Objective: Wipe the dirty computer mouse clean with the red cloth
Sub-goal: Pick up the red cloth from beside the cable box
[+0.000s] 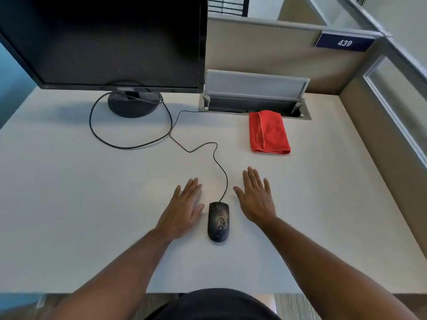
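A black wired computer mouse (218,221) lies on the white desk (92,204), its top speckled with brownish dirt. My left hand (182,209) rests flat on the desk just left of it, palm down, fingers apart, thumb close to the mouse's side. My right hand (256,199) hovers flat a little to the mouse's right, also holding nothing. The red cloth (268,132) lies folded farther back and to the right, apart from both hands.
The mouse cable (196,147) snakes back across the desk toward a black monitor (104,42) on its round stand (134,103). An open cable hatch (254,98) sits behind the cloth. Cubicle partitions (277,54) close off the back and right.
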Available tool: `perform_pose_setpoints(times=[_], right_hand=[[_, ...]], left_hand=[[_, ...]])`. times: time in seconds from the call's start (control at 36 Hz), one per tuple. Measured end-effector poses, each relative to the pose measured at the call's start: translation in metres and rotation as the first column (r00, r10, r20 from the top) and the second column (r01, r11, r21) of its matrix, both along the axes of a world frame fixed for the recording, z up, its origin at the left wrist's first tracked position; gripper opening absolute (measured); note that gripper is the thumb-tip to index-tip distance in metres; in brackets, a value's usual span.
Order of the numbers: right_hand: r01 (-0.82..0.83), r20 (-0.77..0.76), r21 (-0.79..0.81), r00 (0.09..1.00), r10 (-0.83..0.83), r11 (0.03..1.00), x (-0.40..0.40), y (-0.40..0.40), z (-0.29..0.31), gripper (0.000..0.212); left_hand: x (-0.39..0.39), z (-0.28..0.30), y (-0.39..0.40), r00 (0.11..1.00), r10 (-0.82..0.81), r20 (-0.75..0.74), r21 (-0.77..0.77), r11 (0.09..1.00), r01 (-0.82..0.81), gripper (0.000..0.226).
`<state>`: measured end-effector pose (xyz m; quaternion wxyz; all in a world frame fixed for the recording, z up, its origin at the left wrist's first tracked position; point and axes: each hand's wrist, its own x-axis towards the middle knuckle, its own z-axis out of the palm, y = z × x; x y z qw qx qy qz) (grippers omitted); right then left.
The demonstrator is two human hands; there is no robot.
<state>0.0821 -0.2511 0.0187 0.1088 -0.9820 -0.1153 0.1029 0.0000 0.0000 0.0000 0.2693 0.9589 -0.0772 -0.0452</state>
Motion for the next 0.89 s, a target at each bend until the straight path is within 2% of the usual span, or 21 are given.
perform_pose_setpoints(times=[0.06,0.14,0.28,0.5,0.64,0.89], right_hand=[[-0.001,-0.004,-0.006,1.000,0.001,1.000,-0.004,0.000,0.000,0.072],[-0.003,-0.010,-0.005,1.000,0.003,1.000,-0.012,0.000,-0.007,0.070],[-0.001,-0.012,0.013,1.000,0.001,1.000,-0.018,-0.002,-0.015,0.069],[0.001,0.009,0.028,1.000,-0.001,1.000,-0.023,-0.004,-0.029,0.069],[-0.001,0.041,0.039,0.999,0.000,0.999,-0.024,-0.005,-0.034,0.068],[0.010,0.063,0.047,0.998,-0.013,0.999,-0.025,-0.004,-0.034,0.067]], left_hand=[[-0.003,-0.003,0.001,0.997,-0.080,-0.019,-0.070,0.994,0.078,0.069],[-0.010,-0.008,0.001,0.984,-0.169,-0.059,-0.071,0.984,0.165,0.089],[-0.010,-0.012,0.002,0.977,-0.205,-0.063,-0.021,0.979,0.204,0.119],[-0.006,-0.019,0.001,0.964,-0.259,-0.053,0.026,0.965,0.261,0.144],[-0.006,-0.021,-0.002,0.964,-0.259,-0.057,0.026,0.965,0.260,0.150],[-0.005,-0.017,-0.007,0.970,-0.242,-0.038,0.040,0.969,0.244,0.144]])
